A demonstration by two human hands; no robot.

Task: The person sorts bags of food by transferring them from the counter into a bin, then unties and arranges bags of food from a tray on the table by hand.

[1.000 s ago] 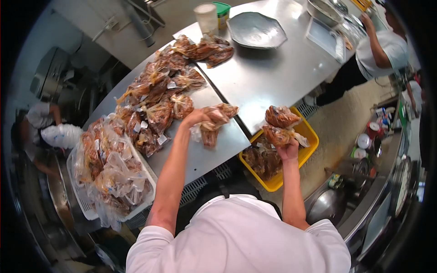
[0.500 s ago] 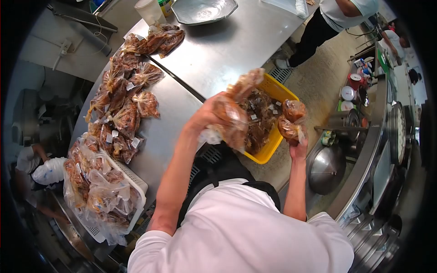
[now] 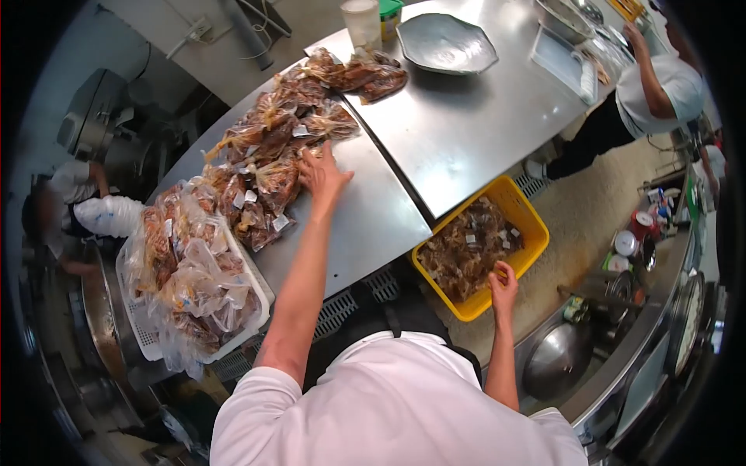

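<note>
My left hand (image 3: 325, 177) reaches over the steel table with its fingers spread, touching the edge of a heap of clear plastic bags (image 3: 276, 180) filled with reddish-brown food. Small white labels show on several of the bags. On the right, my right hand (image 3: 503, 286) hangs by the rim of a yellow crate (image 3: 465, 312), its fingers loosely bent and nothing visible in them. Inside that crate lie more bags of brown food (image 3: 474, 241), also with white labels. What the food is, I cannot make out.
A white basket (image 3: 260, 299) piled with bagged food stands at the table's left end. On the steel table (image 3: 466, 147) are an octagonal metal dish (image 3: 447, 43) and a plastic container (image 3: 362, 25). One person (image 3: 660, 93) stands at the far right, another (image 3: 74, 194) at left.
Both hands held bags above the yellow crate; now neither holds one. My left hand has moved left to the heap, and my right hand is lower beside the crate. The camera view has shifted.
</note>
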